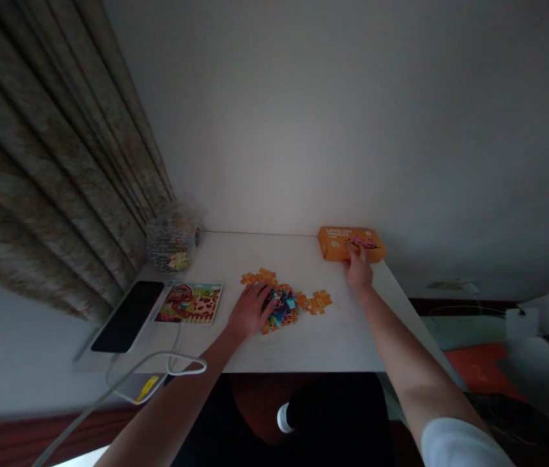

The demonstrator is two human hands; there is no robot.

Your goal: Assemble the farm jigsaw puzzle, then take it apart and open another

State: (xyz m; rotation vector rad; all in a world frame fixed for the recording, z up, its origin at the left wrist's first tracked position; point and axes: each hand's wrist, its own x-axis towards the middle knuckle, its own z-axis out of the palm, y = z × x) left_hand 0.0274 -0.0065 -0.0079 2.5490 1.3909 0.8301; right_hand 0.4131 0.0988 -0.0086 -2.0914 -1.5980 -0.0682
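Jigsaw puzzle pieces [284, 307] lie in a loose heap at the middle of the white table, some orange side up and some with blue and purple print. Over the left side of that heap rests my left hand [251, 307], its fingers stretched out across the pieces. At the table's back right corner stands an orange puzzle box [330, 245] with a pink picture on its lid. My right hand [358, 269] touches the front and top of this box with its fingers apart. Whether its thumb presses on the box is hard to make out.
A farm picture card [191, 303] lies left on the table [298, 353], beside a phone or tablet [128, 316] with a dark screen. A white cable [158, 355] hangs in front. Behind them sits a clear plastic package [170, 237] near the curtain [55, 130].
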